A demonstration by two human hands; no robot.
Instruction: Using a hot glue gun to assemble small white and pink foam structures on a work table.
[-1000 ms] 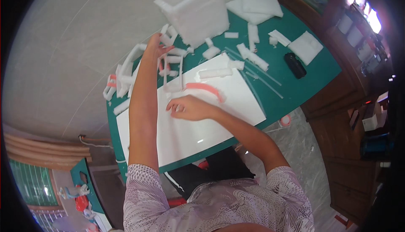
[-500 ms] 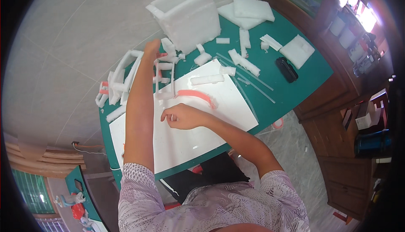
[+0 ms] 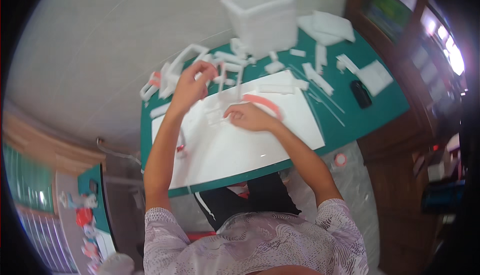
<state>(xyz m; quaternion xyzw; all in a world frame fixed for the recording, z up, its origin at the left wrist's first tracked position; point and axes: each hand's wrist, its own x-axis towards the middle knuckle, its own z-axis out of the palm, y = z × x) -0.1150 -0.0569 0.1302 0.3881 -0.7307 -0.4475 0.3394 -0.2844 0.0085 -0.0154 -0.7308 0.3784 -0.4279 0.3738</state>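
Observation:
My left hand point(image 3: 194, 84) is over the left part of the white board point(image 3: 220, 157), fingers bent toward a small white-and-pink foam frame point(image 3: 239, 82). Blur hides whether anything is between those fingers. My right hand point(image 3: 249, 117) is low over the board with its fingers curled, just in front of that frame. A faint white shape point(image 3: 215, 117) shows at its fingertips; I cannot make out what it is. Beside the right hand a curved pink foam strip point(image 3: 265, 104) lies on the board, with a white foam bar point(image 3: 276, 88) behind it.
A white foam box point(image 3: 265, 27) stands at the back of the green table point(image 3: 387, 106). White foam sheets point(image 3: 334, 26), foam scraps point(image 3: 320, 80) and clear sticks point(image 3: 327, 107) lie at right near a black case point(image 3: 360, 94). More foam frames point(image 3: 172, 77) are at the left.
My left hand has drawn back toward me from the pieces at the table's back. My right hand has moved slightly forward, nearer the foam frame. The whole view has shifted.

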